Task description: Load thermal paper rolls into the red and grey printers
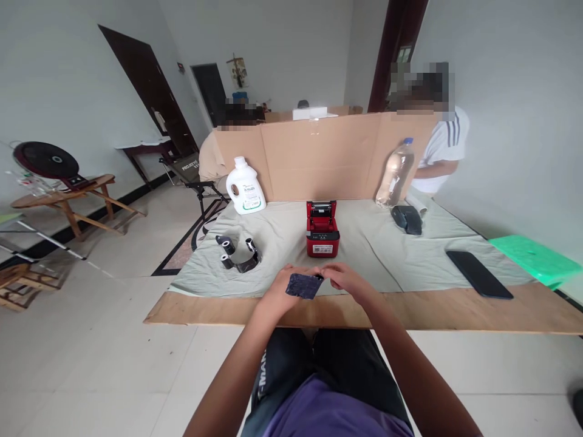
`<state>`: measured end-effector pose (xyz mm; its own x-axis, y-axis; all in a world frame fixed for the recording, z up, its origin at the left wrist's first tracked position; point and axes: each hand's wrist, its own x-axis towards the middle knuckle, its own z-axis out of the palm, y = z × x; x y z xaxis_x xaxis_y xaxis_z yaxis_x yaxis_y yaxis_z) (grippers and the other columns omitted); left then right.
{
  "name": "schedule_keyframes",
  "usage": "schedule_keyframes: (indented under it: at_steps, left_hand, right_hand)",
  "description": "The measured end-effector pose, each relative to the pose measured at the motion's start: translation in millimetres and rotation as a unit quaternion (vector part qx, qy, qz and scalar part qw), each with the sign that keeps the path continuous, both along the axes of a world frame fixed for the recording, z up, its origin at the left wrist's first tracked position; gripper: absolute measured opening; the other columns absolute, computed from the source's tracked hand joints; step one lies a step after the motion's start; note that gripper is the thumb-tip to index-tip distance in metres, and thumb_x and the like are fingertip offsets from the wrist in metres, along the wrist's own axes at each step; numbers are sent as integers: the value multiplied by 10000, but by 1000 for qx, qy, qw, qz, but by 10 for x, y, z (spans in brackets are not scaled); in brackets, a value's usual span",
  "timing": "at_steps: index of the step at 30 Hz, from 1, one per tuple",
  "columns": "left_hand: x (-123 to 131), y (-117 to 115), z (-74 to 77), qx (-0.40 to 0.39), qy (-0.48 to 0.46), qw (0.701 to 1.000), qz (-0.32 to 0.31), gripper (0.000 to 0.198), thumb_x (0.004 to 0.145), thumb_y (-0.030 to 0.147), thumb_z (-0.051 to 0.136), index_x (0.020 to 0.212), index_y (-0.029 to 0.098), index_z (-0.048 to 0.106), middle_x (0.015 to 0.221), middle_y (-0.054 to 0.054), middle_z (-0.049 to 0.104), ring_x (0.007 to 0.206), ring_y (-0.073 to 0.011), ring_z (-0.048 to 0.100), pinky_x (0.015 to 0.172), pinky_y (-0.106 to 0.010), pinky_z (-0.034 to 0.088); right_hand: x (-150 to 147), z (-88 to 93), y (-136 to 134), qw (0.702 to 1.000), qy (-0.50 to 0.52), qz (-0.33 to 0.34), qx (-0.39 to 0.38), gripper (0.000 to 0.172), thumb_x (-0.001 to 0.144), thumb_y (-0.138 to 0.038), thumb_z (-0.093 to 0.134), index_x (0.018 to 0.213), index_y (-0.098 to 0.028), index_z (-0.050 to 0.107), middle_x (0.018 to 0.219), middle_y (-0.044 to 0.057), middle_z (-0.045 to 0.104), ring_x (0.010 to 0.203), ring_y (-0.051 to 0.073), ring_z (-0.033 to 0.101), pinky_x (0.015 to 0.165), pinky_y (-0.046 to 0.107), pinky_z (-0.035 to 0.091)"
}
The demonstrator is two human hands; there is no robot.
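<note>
1. Pinching a dark crinkled sheet point(304, 285) between them, the left hand point(279, 292) and the right hand point(345, 278) meet just over the near edge of the table point(455, 315), straight out from the person's lap.
2. The sheet touches both hands. The left hand curls behind its left part, and the right hand's fingertips point(324, 277) nip its upper right corner. Neither hand is spread.
3. Its long axis runs left to right across the body, a little tilted, with the right end higher and farther away. Its broad face is turned up toward the camera. What it is made of cannot be told.
4. A red label printer point(322, 233) stands directly ahead of the hands, near but apart from them. Its lid is up and its front faces the person. Both hands are about equally close to it.
5. Black ribbon rolls point(237, 252) lie ahead and to the left, nearer the left hand. A dark phone point(478, 274) lies well apart on the right.
6. Farther back stand a white detergent jug point(246, 186) and a clear plastic bottle point(395, 173), against a cardboard screen point(319, 155).
</note>
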<state>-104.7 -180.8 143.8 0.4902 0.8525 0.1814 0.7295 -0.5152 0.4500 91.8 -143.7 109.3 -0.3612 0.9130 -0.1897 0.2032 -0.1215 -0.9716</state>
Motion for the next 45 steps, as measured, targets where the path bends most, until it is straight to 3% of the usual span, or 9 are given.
schedule_keyframes:
  at_steps: [7, 12, 17, 21, 25, 30, 34, 38, 45]
  left_hand:
    - [9, 139, -41, 35, 71, 996, -29, 271, 974, 298, 482, 1192, 301, 643, 916, -7, 685, 806, -204, 645, 828, -300, 430]
    - [35, 440, -222, 75, 100, 991, -51, 428, 977, 253, 467, 1387, 347, 543, 997, -25, 653, 875, -217, 638, 839, -304, 432]
    - [88, 788, -265, 135, 96, 985, -56, 511, 976, 212, 446, 1458, 382, 459, 1052, -18, 638, 975, -221, 613, 881, -321, 435]
    - [79, 1063, -311, 184, 10, 983, -5, 638, 892, 126, 502, 1495, 313, 415, 1284, -47, 599, 1186, -241, 532, 981, -356, 426]
    - [100, 1273, -501, 171, -57, 983, 20, 521, 864, 183, 573, 1377, 273, 551, 1381, -35, 584, 1303, -262, 466, 1066, -411, 376]
    - [196, 1389, -684, 154, -155, 975, 42, 629, 821, 231, 657, 1427, 237, 486, 1309, -67, 638, 1274, -269, 511, 1079, -424, 345]
    - [203, 1486, -725, 168, -160, 971, 47, 764, 775, 148, 688, 1488, 247, 432, 1155, -55, 669, 1133, -250, 571, 1015, -410, 363]
    - [179, 1569, -805, 233, -126, 962, 71, 269, 877, 237, 669, 1131, 298, 734, 1012, -43, 614, 1015, -223, 559, 906, -371, 388]
    - [231, 1536, -913, 258, -150, 951, 83, 185, 949, 339, 623, 1082, 296, 744, 1049, -40, 643, 1022, -208, 556, 914, -360, 392]
  right_hand:
    - [-3, -29, 130, 998, -31, 44, 12, 172, 671, -306, 630, 775, -182, 689, 567, -55, 449, 531, 91, 332, 500, 246, 231]
    - [-54, -141, 327, 999, -25, 4, 36, 119, 647, -294, 636, 690, -187, 605, 603, -48, 475, 553, 91, 360, 493, 231, 242]
    - [55, -28, 588, 998, -14, 5, 54, 207, 625, -304, 678, 797, -190, 655, 567, -67, 420, 516, 83, 319, 474, 227, 224]
    - [293, 99, 759, 996, 0, -61, 63, 288, 589, -333, 733, 822, -184, 655, 639, -33, 537, 571, 105, 440, 495, 228, 268]
    - [434, 163, 1002, 984, 35, -120, 124, 321, 593, -322, 739, 874, -196, 649, 737, -14, 629, 628, 132, 514, 533, 246, 321]
    - [349, 156, 1406, 978, 36, -69, 195, 313, 595, -271, 727, 872, -202, 597, 850, -3, 689, 759, 178, 605, 680, 291, 449]
    - [240, 66, 1729, 955, -125, -71, 259, 291, 710, -325, 699, 959, -182, 651, 906, 37, 702, 826, 213, 639, 756, 330, 491]
    - [191, -27, 2023, 872, -379, -56, 304, 291, 804, -218, 636, 1082, -169, 709, 1123, 93, 705, 1017, 241, 649, 884, 325, 483]
    - [68, -28, 2340, 849, -472, -6, 235, 200, 704, -146, 681, 886, -180, 757, 920, 127, 729, 1083, 349, 618, 867, 394, 494]
